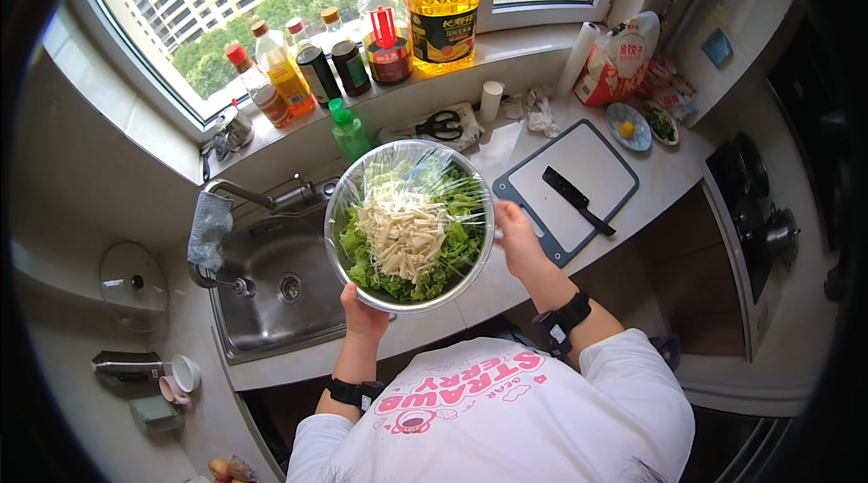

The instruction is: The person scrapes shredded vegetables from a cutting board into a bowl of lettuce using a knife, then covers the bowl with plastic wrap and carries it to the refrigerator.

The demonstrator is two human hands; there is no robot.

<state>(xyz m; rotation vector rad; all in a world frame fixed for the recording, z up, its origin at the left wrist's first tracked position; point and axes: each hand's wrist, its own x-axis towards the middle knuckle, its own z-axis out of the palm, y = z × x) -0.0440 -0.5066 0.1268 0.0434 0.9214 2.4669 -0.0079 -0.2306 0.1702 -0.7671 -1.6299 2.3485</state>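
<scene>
Between my two hands I hold a round metal bowl (422,307) up over the counter, at the right edge of the sink. Clear plastic wrap (434,167) is stretched across its top, with creases and glare on it. Under the wrap, a heap of pale cut strips (405,233), perhaps enoki mushrooms, lies on green leaf lettuce (456,245). My left hand (365,315) grips the near left rim, thumb on top. At the right rim, my right hand (519,237) has its fingers against the side. The bowl's underside is hidden.
A kitchen knife (576,199) lies on a cutting board (536,178) at right. Left is a steel sink (258,293) with a faucet (258,195). Behind stand a green pump bottle (350,133), scissors (442,125), a paper cup (491,102) and, on the sill, an oil jug (442,15).
</scene>
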